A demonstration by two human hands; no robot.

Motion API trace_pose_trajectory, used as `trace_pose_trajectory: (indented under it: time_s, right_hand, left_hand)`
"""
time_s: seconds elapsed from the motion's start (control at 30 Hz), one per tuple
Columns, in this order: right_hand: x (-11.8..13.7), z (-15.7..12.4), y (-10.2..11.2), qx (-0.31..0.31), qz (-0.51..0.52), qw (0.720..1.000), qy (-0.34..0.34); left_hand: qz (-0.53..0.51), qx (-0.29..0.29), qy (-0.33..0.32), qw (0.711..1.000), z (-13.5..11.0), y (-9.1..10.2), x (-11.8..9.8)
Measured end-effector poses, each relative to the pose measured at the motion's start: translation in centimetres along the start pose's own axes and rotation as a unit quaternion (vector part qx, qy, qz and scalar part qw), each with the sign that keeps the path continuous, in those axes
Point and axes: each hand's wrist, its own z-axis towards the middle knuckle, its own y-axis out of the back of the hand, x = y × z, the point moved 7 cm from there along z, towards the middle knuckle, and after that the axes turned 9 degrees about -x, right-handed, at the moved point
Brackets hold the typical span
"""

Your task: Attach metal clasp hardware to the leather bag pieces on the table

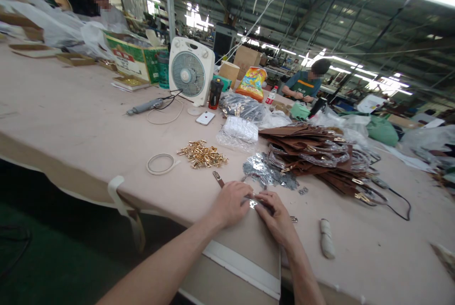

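A beige bag panel (247, 243) with a white strip across it lies toward me over the table's front edge. My left hand (232, 203) is closed on its upper edge, fingertips pressed near a small shiny metal plate (252, 204). Opposite it, my right hand (276, 215) pinches the same edge from the right, thumb beside the plate. Past my left hand sticks out a brown strap with a metal buckle (217, 178); another buckle (293, 219) shows right of my right hand. Just beyond my fingers is a pile of thin silvery metal plates (272, 174).
Gold-coloured hardware (203, 154) lies heaped beside a tape roll (159, 164). Brown bag pieces (313, 153) are stacked at right, near a whitish wrapped roll (327, 238). Farther back are a fan (190, 72), a phone (205, 118) and a corded tool (145, 106). Co-workers sit beyond.
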Motion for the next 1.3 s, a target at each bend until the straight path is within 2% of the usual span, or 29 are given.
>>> trace_pose_trajectory:
  time_s: [0.17, 0.27, 0.33, 0.4, 0.5, 0.6, 0.67, 0.77, 0.93, 1.07, 1.3]
  right_hand:
    - [0.4, 0.1, -0.2, 0.013, 0.013, 1.0, -0.007]
    - [1.3, -0.4, 0.2, -0.026, 0.02, 0.999, -0.001]
    - [1.1, -0.8, 1.0, -0.085, 0.047, 0.995, -0.009]
    - [-0.2, -1.4, 2.1, -0.168, 0.092, 0.981, -0.042]
    - [-3.9, -2.5, 4.5, -0.31, 0.134, 0.934, -0.118]
    - [-7.4, -3.0, 7.0, -0.412, 0.1, 0.891, -0.164]
    - [-8.9, -2.6, 8.4, -0.434, 0.052, 0.883, -0.17]
    - [-10.4, -1.0, 9.9, -0.422, -0.001, 0.89, -0.173]
    - [-12.0, 1.9, 11.7, -0.367, -0.096, 0.911, -0.162]
    - [-12.7, 3.7, 12.2, -0.316, -0.173, 0.921, -0.147]
    - [-14.0, 5.7, 12.6, -0.248, -0.254, 0.921, -0.161]
  left_hand:
    - [0.007, 0.003, -0.012, 1.0, 0.1, 0.2, -0.5]
    - [0.005, 0.009, -0.017, 1.0, 0.1, 0.1, -0.5]
    - [0.004, 0.011, -0.019, 1.0, 0.2, -0.1, -0.3]
    - [0.007, 0.009, -0.023, 1.0, 0.3, -0.2, 0.0]
    - [0.013, 0.014, -0.03, 0.999, 0.4, -0.3, 0.1]
    - [0.017, 0.018, -0.035, 0.999, 0.4, -0.3, 0.0]
    - [0.021, 0.016, -0.036, 0.999, 0.4, -0.2, 0.0]
    - [0.023, 0.016, -0.035, 0.999, 0.4, -0.2, 0.2]
    - [0.015, 0.013, -0.041, 0.999, 0.3, -0.4, 0.3]
    - [0.012, 0.018, -0.037, 0.999, 0.3, -0.5, 0.6]
    - [0.007, 0.015, -0.032, 0.999, 0.3, -0.3, 0.6]
